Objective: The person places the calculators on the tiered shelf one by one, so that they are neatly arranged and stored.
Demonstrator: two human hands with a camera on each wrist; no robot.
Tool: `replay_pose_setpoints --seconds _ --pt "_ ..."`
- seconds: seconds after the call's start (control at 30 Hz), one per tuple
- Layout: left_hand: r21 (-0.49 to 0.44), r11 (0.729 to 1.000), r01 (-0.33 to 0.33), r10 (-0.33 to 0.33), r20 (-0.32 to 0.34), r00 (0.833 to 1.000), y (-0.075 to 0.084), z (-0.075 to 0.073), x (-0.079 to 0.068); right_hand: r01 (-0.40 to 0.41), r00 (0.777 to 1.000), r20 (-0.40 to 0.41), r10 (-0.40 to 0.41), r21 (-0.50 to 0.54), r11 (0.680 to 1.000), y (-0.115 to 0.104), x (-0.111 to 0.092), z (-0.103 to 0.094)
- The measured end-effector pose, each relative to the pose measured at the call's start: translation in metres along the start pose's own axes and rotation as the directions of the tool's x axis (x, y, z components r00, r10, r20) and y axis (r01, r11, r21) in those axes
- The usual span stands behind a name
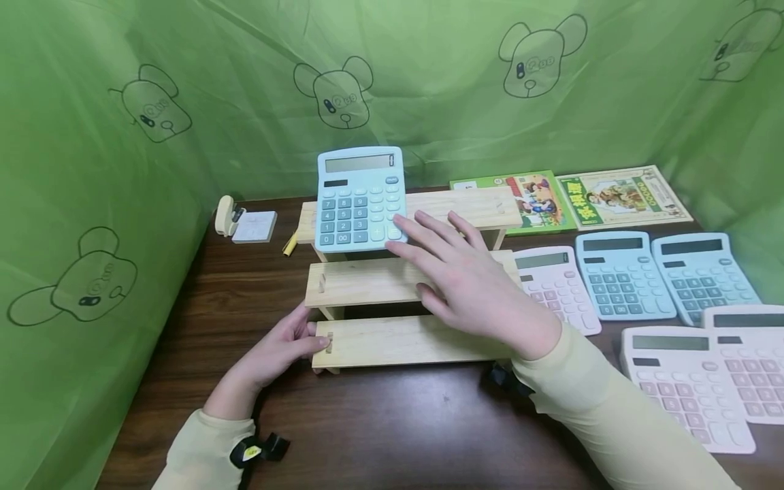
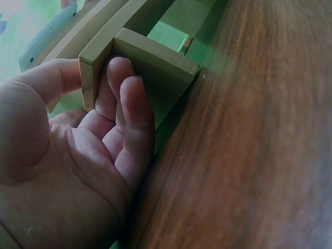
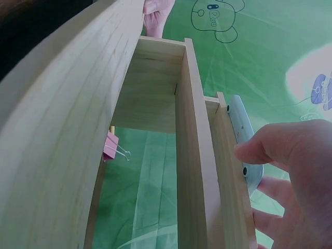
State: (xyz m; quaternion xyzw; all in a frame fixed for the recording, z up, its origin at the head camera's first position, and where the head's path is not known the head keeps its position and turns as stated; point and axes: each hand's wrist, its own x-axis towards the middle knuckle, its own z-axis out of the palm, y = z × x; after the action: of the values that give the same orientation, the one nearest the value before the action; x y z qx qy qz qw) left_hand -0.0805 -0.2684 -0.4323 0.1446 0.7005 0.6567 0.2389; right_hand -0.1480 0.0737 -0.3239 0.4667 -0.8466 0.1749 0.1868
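A three-tier wooden step rack stands on the table. My left hand grips the left end of its lowest tier, thumb on top and fingers curled underneath, as the left wrist view shows. A blue calculator rests at the left of the top tier and overhangs its front edge. My right hand reaches over the rack with fingers extended, fingertips at the calculator's lower right corner. In the right wrist view, the thumb is close to the calculator's edge; contact is hard to tell.
Several pink calculators and two blue calculators lie at the right. Two illustrated boxes or booklets lie behind them. At the back left are a cream stapler, a white notepad and a yellow pen. Green cloth encloses the table.
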Motion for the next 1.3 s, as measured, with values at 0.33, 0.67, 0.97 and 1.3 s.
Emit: replay_pose_setpoints --seconds 0.33,0.67,0.97,1.3 --pt "-0.002 1.000 0.023 -0.023 -0.009 1.000 0.003 0.003 0.004 0.001 1.000 -0.002 -0.001 -0.004 1.000 0.002 -0.003 -0.002" --pt "0.005 1.000 0.016 -0.016 0.008 1.000 0.003 0.004 0.009 -0.015 1.000 -0.014 0.015 -0.020 1.000 0.003 -0.006 -0.003" --pt "0.005 0.999 0.035 -0.035 -0.022 0.999 -0.002 0.005 0.004 -0.010 1.000 0.005 0.010 -0.027 1.000 0.002 -0.004 -0.001" --pt "0.013 0.999 0.043 -0.042 -0.032 0.999 0.000 0.004 -0.003 -0.020 0.996 0.088 0.023 -0.044 0.999 0.003 -0.022 -0.013"
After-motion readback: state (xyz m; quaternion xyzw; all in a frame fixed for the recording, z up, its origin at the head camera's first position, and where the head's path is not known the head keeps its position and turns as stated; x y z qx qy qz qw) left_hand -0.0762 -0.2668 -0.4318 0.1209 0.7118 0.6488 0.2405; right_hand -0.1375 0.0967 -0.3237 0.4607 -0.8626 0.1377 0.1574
